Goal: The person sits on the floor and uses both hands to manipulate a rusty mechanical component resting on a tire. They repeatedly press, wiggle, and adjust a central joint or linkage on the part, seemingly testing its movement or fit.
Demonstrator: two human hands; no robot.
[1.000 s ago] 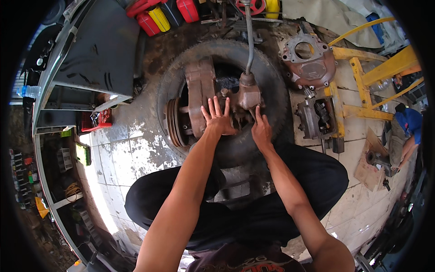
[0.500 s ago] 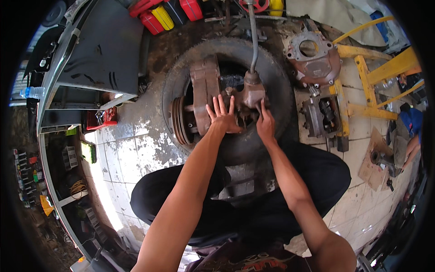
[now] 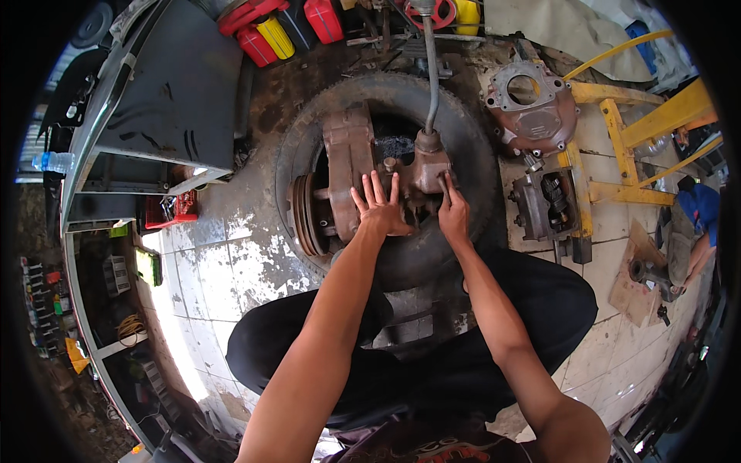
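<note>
A rust-brown gearbox housing [image 3: 349, 154] rests inside a tyre [image 3: 480, 147] lying flat on the floor. From a socket on its right part rises a grey gear lever [image 3: 432, 77]. My left hand [image 3: 380, 214] lies open with spread fingers on the middle of the housing, just below an upright bolt [image 3: 390, 164]. At the housing's right side, my right hand [image 3: 455, 217] has its fingers drawn together around a small dark piece; what it is, I cannot make out. Left of my left hand sits a grooved round drum [image 3: 306, 216] on the housing's end.
A bell housing [image 3: 532, 108] and an opened gear case [image 3: 546, 202] lie at the right, beside a yellow metal frame [image 3: 617, 139]. Farther right, another person's arm [image 3: 701, 258] reaches to a metal part on cardboard [image 3: 634, 289]. A grey cabinet [image 3: 174, 92] stands left.
The whole view has tilted slightly, so the tyre and housing sit a little lower in it. Both hands stay at nearly the same spots on the housing.
</note>
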